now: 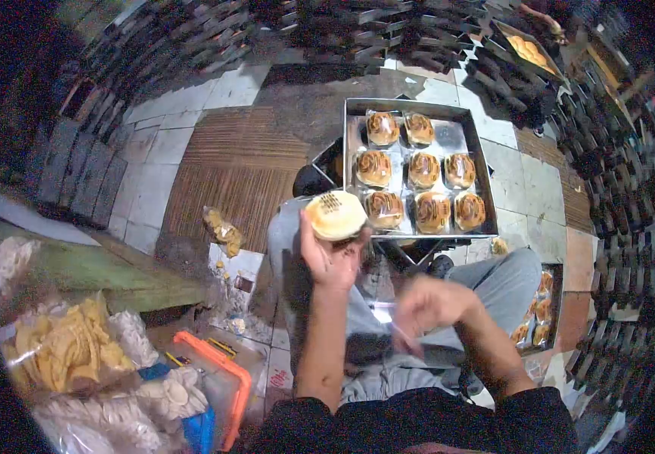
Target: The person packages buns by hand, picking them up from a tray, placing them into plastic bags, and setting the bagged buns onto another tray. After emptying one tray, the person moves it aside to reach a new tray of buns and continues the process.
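1. Pale bun: it sits in the left hand, raised over the person's lap, its smooth top bearing a patch of dark marks.
2. The left hand is cupped around the bun from below, palm turned up.
3. The right hand is well apart from the left, near the knee; it is blurred, and I cannot tell whether its fingers grip anything.
4. Just beyond the bun, in view, a square metal tray carries eight browned buns in glossy clear wrapping: two in the far row, three in the middle, three in the near.
5. To the right, past the grey trousers, a second tray holds more browned buns, partly hidden by the leg.
6. At the lower left, a clear bag holds yellowish folded material, near an orange handle.
7. On the floor lies a smaller bag with yellowish contents.
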The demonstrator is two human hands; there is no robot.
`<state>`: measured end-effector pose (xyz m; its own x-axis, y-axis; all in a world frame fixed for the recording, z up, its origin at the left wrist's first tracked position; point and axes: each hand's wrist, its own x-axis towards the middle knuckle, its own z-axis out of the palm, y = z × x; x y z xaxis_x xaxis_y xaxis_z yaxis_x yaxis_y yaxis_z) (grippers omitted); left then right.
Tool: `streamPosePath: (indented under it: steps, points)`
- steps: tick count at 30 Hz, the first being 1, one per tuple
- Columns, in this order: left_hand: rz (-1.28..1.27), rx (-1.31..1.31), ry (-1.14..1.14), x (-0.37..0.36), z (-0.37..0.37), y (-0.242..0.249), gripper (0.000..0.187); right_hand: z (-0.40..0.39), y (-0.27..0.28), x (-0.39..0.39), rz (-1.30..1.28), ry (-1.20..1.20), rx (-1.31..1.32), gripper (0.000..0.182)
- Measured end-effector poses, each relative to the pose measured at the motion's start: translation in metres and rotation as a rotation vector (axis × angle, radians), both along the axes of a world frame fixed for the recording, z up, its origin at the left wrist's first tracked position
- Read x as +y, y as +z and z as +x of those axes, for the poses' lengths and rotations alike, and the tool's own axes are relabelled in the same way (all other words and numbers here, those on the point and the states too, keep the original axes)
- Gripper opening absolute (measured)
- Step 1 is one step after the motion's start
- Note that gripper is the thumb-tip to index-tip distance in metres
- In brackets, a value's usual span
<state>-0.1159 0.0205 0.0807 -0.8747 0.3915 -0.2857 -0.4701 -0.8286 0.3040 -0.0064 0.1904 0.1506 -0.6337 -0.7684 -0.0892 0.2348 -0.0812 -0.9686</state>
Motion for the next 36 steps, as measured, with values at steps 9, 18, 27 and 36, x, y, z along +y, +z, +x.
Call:
streamPosePath:
  steps: [9, 18, 27, 36]
  points:
    - [-1.378, 0.219, -0.621, -0.113, 0.067, 0.011, 0.057, -0.009, -0.046, -0.045, 0.232, -0.974, 0.407, 0.019]
    - [-1.442, 0.889, 0.263, -0.092, 0.033, 0.046, 0.019, -0.040, -0.028, -0.064, 0.391, -1.094, 0.814, 0.015]
    - [-1.150, 0.556, 0.052, -0.101, 0.061, 0.059, 0.006, -0.016, -0.050, -0.035, -0.091, -1.044, -0.140, 0.015]
    - [-1.334, 0.917, 0.361, -0.081, 0.030, 0.050, 0.018, -0.045, -0.021, -0.033, 0.212, -1.196, 0.132, 0.018]
